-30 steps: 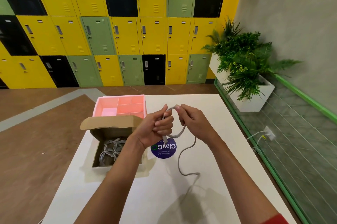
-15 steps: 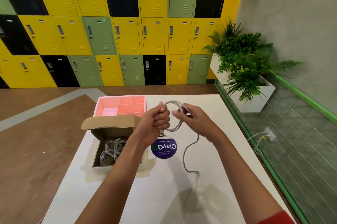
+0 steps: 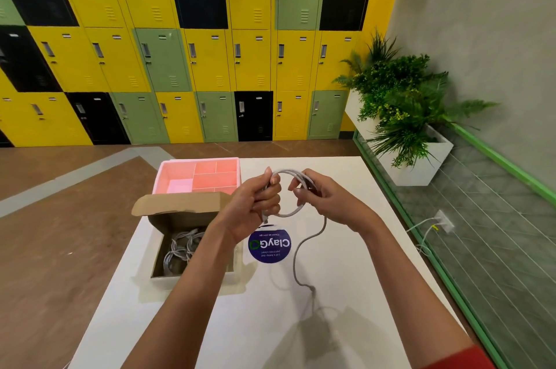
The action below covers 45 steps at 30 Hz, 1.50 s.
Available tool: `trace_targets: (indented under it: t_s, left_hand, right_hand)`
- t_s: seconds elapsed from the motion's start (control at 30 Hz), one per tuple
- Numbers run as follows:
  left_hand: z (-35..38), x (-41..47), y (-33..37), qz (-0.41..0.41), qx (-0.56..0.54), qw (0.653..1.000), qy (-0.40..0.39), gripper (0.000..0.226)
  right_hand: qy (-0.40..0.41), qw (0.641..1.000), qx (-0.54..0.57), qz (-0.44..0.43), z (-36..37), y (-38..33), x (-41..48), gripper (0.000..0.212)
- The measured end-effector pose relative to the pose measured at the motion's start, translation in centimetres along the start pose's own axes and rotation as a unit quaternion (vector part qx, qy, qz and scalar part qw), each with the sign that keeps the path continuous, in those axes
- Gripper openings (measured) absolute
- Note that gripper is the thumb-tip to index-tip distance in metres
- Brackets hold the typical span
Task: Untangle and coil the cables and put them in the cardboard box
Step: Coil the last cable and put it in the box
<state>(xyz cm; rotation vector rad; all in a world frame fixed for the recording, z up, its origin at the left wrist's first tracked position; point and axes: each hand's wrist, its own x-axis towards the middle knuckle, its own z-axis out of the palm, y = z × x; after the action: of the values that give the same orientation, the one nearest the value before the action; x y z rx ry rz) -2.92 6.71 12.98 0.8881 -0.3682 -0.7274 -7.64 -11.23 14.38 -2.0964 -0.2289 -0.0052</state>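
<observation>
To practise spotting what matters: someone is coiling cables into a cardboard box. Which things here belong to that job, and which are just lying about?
Job: cable, held by left hand and right hand; box; coiled cables inside it.
Lying about: pink tray; sticker; plant; lockers.

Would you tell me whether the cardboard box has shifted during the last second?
No. The cardboard box stays just in front of the pink tray and left of the blue sticker.
</observation>
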Motion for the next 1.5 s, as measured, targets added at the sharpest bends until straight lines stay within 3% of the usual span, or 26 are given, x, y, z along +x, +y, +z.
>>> trace_targets:
  t_s: [0.2, 0.37, 0.53, 0.63, 0.73, 0.87, 1.13, 1.37, 1.5]
  left_hand:
    - [0.0, -0.1, -0.1, -0.028, -0.014, 0.999, -0.025, 0.037]
    - [0.5, -0.2, -0.3, -0.03, -0.025, 0.999, -0.01, 0.039]
    - [0.7, -0.2, -0.7, -0.024, -0.021, 0.999, 0.019, 0.04]
    - [0.6, -0.2, -0.7, -0.027, -0.007, 0.999, 0.03, 0.037]
    - [0.4, -0.3, -0.6, -0.033, 0.02, 0.999, 0.036, 0.037]
    - [0.6, -0.3, -0.7, -0.026, 0.015, 0.999, 0.038, 0.035]
    - [0.7, -0.3, -0.1, 0.007, -0.005, 0.999, 0.038, 0.022]
    - [1.1, -0.4, -0.2, 0.005, -0.03, 0.999, 0.02, 0.027]
    - [1.4, -0.2, 0.1, 0.024, -0.084, 0.996, -0.011, 0.035]
  right_hand:
    - [0.088, 0.995, -0.034, -0.022, 0.9, -0.4, 0.8, 0.033]
    - [0.081, 0.997, 0.006, 0.003, 1.1, -1.0, 0.9, 0.035]
    - [0.017, 0.995, 0.094, 0.037, 0.7, -1.4, 0.3, 0.039]
    - [0.064, 0.992, 0.098, 0.046, 0.9, -1.2, 0.3, 0.047]
    - [0.145, 0.987, 0.064, 0.013, 0.5, -0.7, 0.4, 0.042]
    - [0.192, 0.98, 0.049, -0.02, 0.0, -0.3, 0.6, 0.033]
    - [0.171, 0.984, 0.027, -0.03, 0.5, 0.7, 0.4, 0.021]
    - [0.243, 0.969, 0.022, -0.038, 0.0, 0.3, 0.8, 0.017]
    - [0.192, 0.981, -0.001, 0.005, 0.9, 1.2, 0.7, 0.024]
